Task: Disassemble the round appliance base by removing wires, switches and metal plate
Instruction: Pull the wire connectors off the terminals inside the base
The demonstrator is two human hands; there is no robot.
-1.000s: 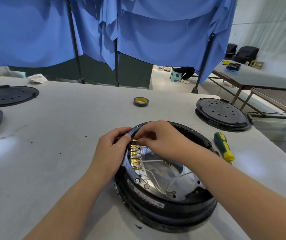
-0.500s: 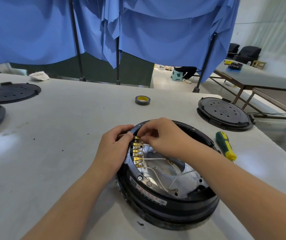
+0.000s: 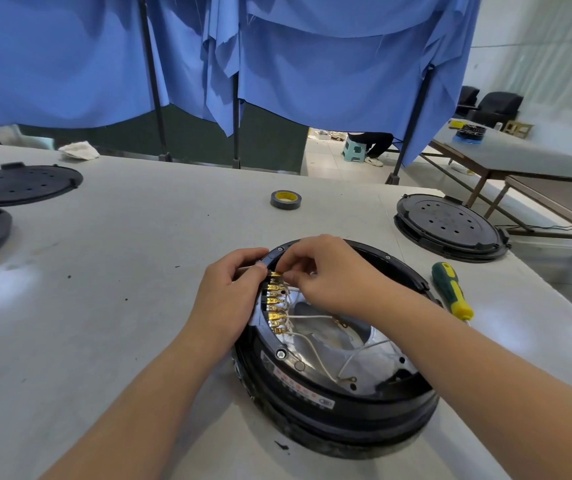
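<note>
A round black appliance base (image 3: 340,414) lies on the grey table in front of me, open side up. Inside it sits a shiny metal plate (image 3: 326,341) with white wires (image 3: 315,355) running across it. A row of several brass terminals (image 3: 275,306) lines the inner left rim. My left hand (image 3: 229,299) grips the rim beside the terminals, thumb and fingers curled over the edge. My right hand (image 3: 329,275) reaches in from the right and pinches the topmost brass terminal with its fingertips.
A green and yellow screwdriver (image 3: 452,291) lies right of the base. A roll of black tape (image 3: 285,199) sits farther back. Black round lids rest at the right (image 3: 450,225) and far left (image 3: 21,183). Blue curtains hang behind the table.
Both hands stay at the terminal row. My right hand's fingertips have shifted slightly onto the top terminal; the view has moved a little.
</note>
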